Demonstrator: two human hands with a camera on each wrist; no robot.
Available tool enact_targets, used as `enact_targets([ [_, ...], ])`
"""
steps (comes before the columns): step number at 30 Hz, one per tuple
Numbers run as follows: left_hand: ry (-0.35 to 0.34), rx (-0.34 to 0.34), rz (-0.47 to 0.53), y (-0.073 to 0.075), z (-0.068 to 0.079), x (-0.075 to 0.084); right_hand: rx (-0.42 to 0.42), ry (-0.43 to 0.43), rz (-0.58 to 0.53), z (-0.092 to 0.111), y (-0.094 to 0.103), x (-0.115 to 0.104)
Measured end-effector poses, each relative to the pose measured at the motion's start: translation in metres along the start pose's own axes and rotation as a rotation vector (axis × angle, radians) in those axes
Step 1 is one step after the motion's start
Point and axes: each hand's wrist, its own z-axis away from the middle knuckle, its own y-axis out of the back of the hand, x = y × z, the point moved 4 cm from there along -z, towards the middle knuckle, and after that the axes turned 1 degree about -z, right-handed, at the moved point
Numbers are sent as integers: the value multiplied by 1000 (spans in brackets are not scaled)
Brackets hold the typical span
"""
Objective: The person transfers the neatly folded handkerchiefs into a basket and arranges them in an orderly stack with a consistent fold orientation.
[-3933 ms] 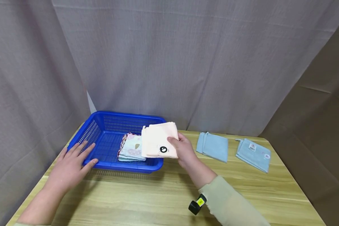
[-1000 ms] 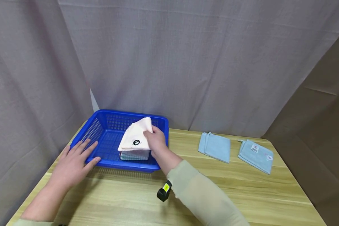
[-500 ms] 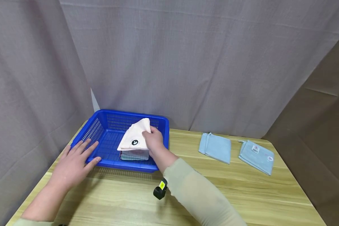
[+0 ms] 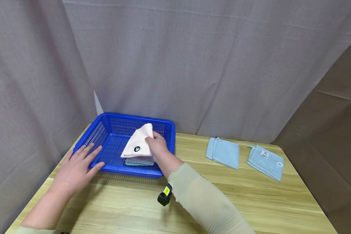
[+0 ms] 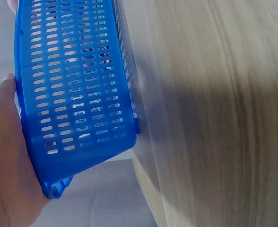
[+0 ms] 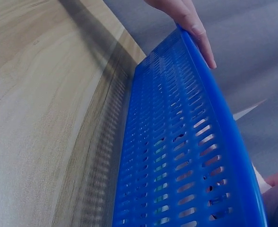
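In the head view my right hand [image 4: 159,148] pinches the right edge of a folded pale pink towel [image 4: 138,141] with a round black emblem. The towel tilts over a small stack of folded cloths [image 4: 139,161] inside the blue plastic basket [image 4: 123,170], its near edge overlapping the top of the stack. My left hand [image 4: 76,170] rests with spread, straight fingers on the basket's left front corner. From the left wrist view the left hand [image 5: 9,156] lies along the rim of the basket [image 5: 77,94]. The right wrist view shows mostly the slotted basket wall [image 6: 177,132].
Two folded light blue towels lie on the wooden table [image 4: 120,208] to the right: one plain towel [image 4: 223,153] and, farther right, a labelled towel [image 4: 266,163]. A grey curtain [image 4: 187,65] hangs behind, and a brown panel [image 4: 333,139] stands on the right.
My right hand has carried the pink towel leftward from the basket's right edge to over the cloth stack, lowering it slightly in the last half second. The left hand stays on the basket corner.
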Motion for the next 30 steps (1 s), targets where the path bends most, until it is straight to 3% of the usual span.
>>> enact_targets([
  [16,-1,4,5,1,0,3,-140,-68,-48,-3,-3,5],
  [30,2,-5,5,0,0,4,-98,-71,32,-5,6,5],
])
